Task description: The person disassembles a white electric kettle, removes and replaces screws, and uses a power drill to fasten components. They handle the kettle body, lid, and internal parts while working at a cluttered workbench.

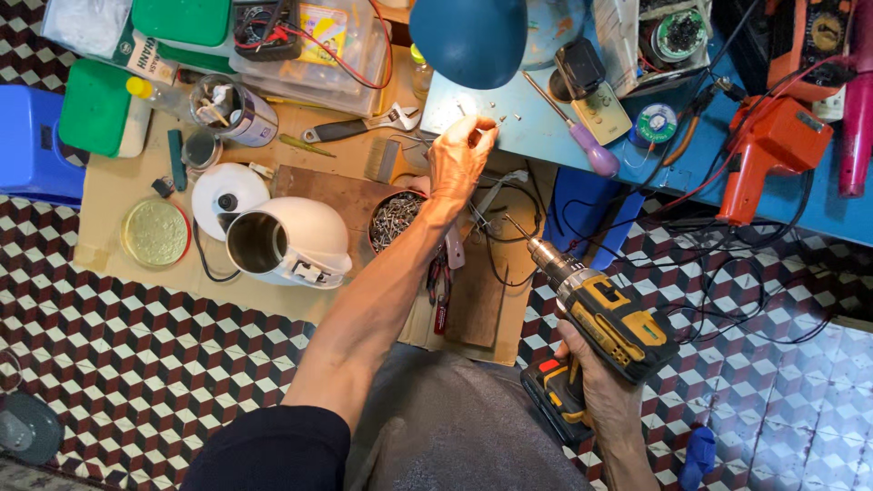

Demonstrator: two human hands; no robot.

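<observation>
My left hand [461, 156] reaches forward to the edge of a blue work surface [546, 136], fingers pinched at small screws [496, 118] lying there under a blue lamp shade [468, 38]. Whether a screw is between the fingertips is hard to tell. My right hand [596, 382] grips the handle of a yellow and black cordless drill [605, 314], its bit pointing up and left. A white electric kettle [286, 238] lies on its side on cardboard, left of my left arm. A bowl of screws [393, 218] sits beside my wrist.
On the cardboard are a kettle base [227, 191], a round yellow lid [155, 233], an adjustable wrench [364, 125], a jar [232, 111] and pliers [439, 282]. A purple-handled screwdriver [582, 141], orange tool [773, 145], solder spool [657, 123] and tangled wires [718, 264] lie right. Blue stool [32, 145] at left.
</observation>
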